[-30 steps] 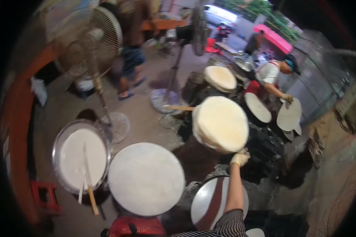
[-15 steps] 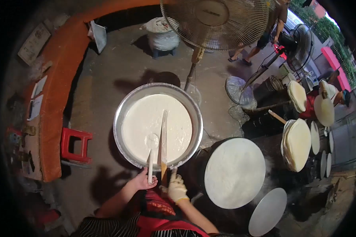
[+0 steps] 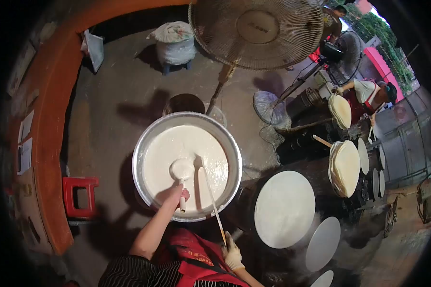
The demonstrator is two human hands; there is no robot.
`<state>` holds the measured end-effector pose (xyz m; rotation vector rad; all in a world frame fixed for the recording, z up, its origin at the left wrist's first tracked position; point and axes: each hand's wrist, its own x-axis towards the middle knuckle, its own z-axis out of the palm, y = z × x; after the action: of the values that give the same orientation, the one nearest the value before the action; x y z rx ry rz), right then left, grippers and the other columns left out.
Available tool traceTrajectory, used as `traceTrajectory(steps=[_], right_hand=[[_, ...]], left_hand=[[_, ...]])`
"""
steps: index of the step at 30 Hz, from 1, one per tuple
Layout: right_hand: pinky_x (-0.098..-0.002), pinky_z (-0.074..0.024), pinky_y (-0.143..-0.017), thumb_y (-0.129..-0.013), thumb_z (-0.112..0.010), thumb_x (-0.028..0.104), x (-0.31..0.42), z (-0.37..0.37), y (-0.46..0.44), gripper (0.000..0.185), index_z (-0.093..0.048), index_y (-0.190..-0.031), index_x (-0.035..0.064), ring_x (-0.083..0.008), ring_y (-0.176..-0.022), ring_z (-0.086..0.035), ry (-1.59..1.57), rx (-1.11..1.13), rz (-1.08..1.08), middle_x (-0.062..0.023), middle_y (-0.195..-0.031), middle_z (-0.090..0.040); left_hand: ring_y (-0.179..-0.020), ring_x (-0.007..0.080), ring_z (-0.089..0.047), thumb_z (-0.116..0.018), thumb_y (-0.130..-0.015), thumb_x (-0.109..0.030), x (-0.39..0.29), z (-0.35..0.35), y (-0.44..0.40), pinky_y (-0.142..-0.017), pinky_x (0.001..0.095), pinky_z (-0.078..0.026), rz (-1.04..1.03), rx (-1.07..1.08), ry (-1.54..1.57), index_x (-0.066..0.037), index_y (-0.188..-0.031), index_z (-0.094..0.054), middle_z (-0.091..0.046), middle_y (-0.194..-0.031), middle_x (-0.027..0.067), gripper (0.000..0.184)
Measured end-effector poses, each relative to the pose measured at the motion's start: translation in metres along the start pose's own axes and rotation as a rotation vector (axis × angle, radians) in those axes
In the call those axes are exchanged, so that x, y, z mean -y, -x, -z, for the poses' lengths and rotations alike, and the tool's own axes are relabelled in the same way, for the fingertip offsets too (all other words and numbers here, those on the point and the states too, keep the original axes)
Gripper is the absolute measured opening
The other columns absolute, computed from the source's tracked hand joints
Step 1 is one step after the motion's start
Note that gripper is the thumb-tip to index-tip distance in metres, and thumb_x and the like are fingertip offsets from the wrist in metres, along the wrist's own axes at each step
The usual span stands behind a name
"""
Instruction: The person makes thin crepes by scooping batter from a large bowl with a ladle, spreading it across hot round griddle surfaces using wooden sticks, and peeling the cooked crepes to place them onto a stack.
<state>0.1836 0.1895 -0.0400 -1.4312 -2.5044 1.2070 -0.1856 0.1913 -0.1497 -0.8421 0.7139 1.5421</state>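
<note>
Over a big metal pot (image 3: pixel 138 162) of pale batter (image 3: pixel 163 143), my left hand (image 3: pixel 183 193) is wrapped round the handle of a ladle (image 3: pixel 182 169). The ladle's bowl sits at the batter's surface and looks coated or filled with it. My right hand (image 3: pixel 233 256), in a pale glove, lies to the lower right, outside the rim. It grips the lower end of a long, thin paddle (image 3: pixel 212 201), which slants across the rim with its far end in or just over the batter. The right fingers are partly hidden.
Round pale sheets lie on griddles (image 3: pixel 285 209) at right, with stacked flatbreads (image 3: pixel 345 168) beyond. A large fan (image 3: pixel 256 31) stands behind the pot. A red stool (image 3: pixel 80 197) is at left. Another person (image 3: pixel 368 95) works at far right.
My left hand has moved forward from the rim over the batter with the ladle. My right hand has shifted right and nearer to me, tilting the paddle. The view has shifted too.
</note>
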Motion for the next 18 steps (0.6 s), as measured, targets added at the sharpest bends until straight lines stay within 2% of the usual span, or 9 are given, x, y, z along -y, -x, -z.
traceTrajectory(steps=[1, 3, 6, 7, 9, 10, 13, 14, 18], right_hand=[[-0.0512, -0.0490, -0.085, -0.095, -0.051, 0.029, -0.007, 0.005, 0.016, 0.057, -0.032, -0.149, 0.0239, -0.0494, -0.099, -0.059, -0.048, 0.046, -0.066, -0.0268, -0.113, -0.062], [-0.0510, -0.0490, -0.085, -0.098, -0.049, 0.033, -0.006, 0.017, 0.042, 0.051, -0.036, -0.146, 0.0207, -0.0480, -0.100, -0.060, -0.118, 0.083, -0.167, -0.0268, -0.112, -0.063], [-0.0502, -0.0493, -0.086, -0.099, -0.048, 0.034, -0.006, 0.043, 0.062, 0.050, -0.039, -0.144, 0.0166, -0.0469, -0.102, -0.060, -0.144, 0.077, -0.156, -0.0268, -0.115, -0.062], [-0.0502, -0.0493, -0.086, -0.099, -0.048, 0.034, -0.006, 0.049, 0.064, 0.050, -0.039, -0.144, 0.0166, -0.0469, -0.102, -0.060, -0.155, 0.068, -0.133, -0.0268, -0.115, -0.062], [-0.0478, -0.0494, -0.088, -0.099, -0.050, 0.028, -0.008, 0.066, 0.061, 0.048, -0.041, -0.143, 0.0122, -0.0452, -0.105, -0.060, -0.201, -0.097, 0.104, -0.0258, -0.116, -0.062], [-0.0444, -0.0491, -0.091, -0.097, -0.052, 0.019, -0.012, 0.074, 0.056, 0.047, -0.043, -0.141, 0.0071, -0.0426, -0.107, -0.060, -0.206, -0.183, 0.278, -0.0249, -0.119, -0.061], [-0.0405, -0.0477, -0.094, -0.095, -0.053, 0.014, -0.024, 0.105, 0.048, 0.042, -0.048, -0.134, 0.0001, -0.0409, -0.111, -0.059, -0.218, -0.221, 0.380, -0.0260, -0.118, -0.062], [-0.0408, -0.0478, -0.094, -0.094, -0.055, 0.012, -0.024, 0.115, 0.047, 0.041, -0.050, -0.133, 0.0012, -0.0412, -0.111, -0.060, -0.252, -0.202, 0.323, -0.0263, -0.118, -0.061], [-0.0418, -0.0494, -0.089, -0.097, -0.052, 0.029, -0.034, 0.144, 0.058, 0.043, -0.052, -0.131, 0.0036, -0.0400, -0.104, -0.063, -0.137, -0.250, 0.312, -0.0266, -0.108, -0.065]], left_hand=[[-0.044, 0.0087, -0.031, -0.041, -0.103, -0.021, -0.005, -0.012, 0.010, -0.034, 0.0216, -0.026, -0.019, 0.007, -0.035, -0.005, -0.084, -0.035, -0.036, -0.064, 0.0023, 0.025], [-0.043, 0.0077, -0.029, -0.041, -0.103, -0.024, -0.014, -0.046, 0.041, -0.033, 0.0204, -0.024, 0.036, 0.087, -0.045, -0.005, -0.084, -0.036, -0.036, -0.062, 0.0018, 0.028], [-0.042, 0.0052, -0.028, -0.043, -0.104, -0.031, -0.009, -0.117, 0.124, -0.030, 0.0179, -0.022, -0.068, 0.206, -0.230, -0.004, -0.086, -0.040, -0.037, -0.062, 0.0002, 0.032], [-0.041, 0.0046, -0.029, -0.042, -0.104, -0.031, -0.005, -0.136, 0.156, -0.030, 0.0177, -0.023, -0.097, 0.235, -0.272, -0.004, -0.087, -0.040, -0.038, -0.061, -0.0002, 0.031], [-0.042, 0.0043, -0.030, -0.043, -0.104, -0.031, -0.002, -0.155, 0.202, -0.030, 0.0171, -0.023, -0.082, 0.309, -0.285, -0.003, -0.090, -0.042, -0.038, -0.062, -0.0001, 0.030], [-0.042, 0.0041, -0.030, -0.043, -0.103, -0.031, 0.004, -0.163, 0.228, -0.030, 0.0170, -0.023, -0.172, 0.300, -0.359, -0.003, -0.092, -0.043, -0.039, -0.063, -0.0001, 0.030], [-0.046, 0.0032, -0.032, -0.045, -0.103, -0.030, 0.018, -0.187, 0.318, -0.031, 0.0154, -0.023, -0.296, 0.413, -0.490, -0.002, -0.097, -0.045, -0.040, -0.066, -0.0001, 0.029], [-0.047, 0.0029, -0.031, -0.044, -0.103, -0.031, 0.020, -0.198, 0.350, -0.031, 0.0149, -0.024, -0.348, 0.411, -0.575, -0.001, -0.100, -0.045, -0.040, -0.067, -0.0001, 0.030], [-0.048, 0.0019, -0.030, -0.043, -0.104, -0.032, 0.020, -0.224, 0.451, -0.032, 0.0137, -0.024, -0.445, 0.487, -0.676, -0.001, -0.106, -0.045, -0.037, -0.068, -0.0016, 0.031]])
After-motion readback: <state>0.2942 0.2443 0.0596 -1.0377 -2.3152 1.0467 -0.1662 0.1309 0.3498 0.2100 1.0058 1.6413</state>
